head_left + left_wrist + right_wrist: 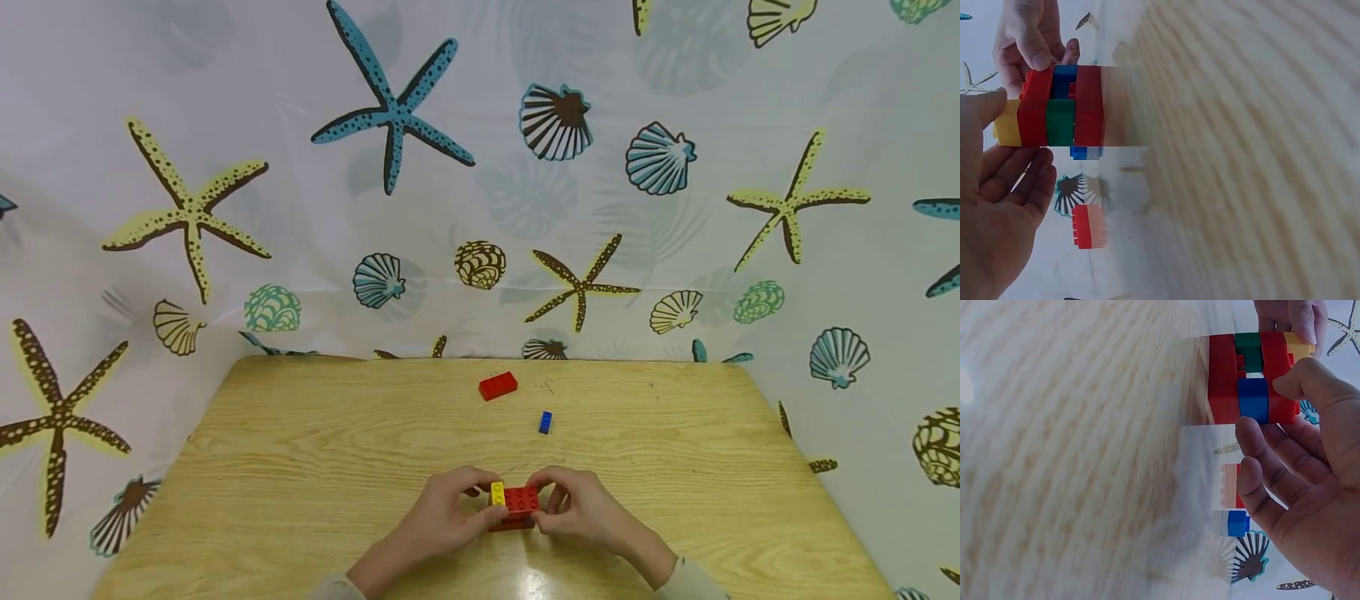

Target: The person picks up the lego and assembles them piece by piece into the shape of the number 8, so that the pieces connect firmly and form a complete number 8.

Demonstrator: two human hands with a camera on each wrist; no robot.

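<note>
A small stack of toy building bricks stands near the front of the table, between both hands. At its bottom is a red brick (1089,106). Above that, a green brick (1060,128) is at the left end and a blue brick (1253,400) at the right, with a gap between them. An upper red brick (522,499) bridges the two, studs up. On its left end sits a yellow brick (498,492), which my left hand (450,512) pinches between thumb and fingers. My right hand (581,504) grips the upper red brick's right end, thumb on the near side.
Farther back on the wooden table (337,433) lie a loose red brick (498,386) and, nearer, a small loose blue brick (545,422). A white curtain (315,217) printed with starfish and shells hangs behind the table and along its sides.
</note>
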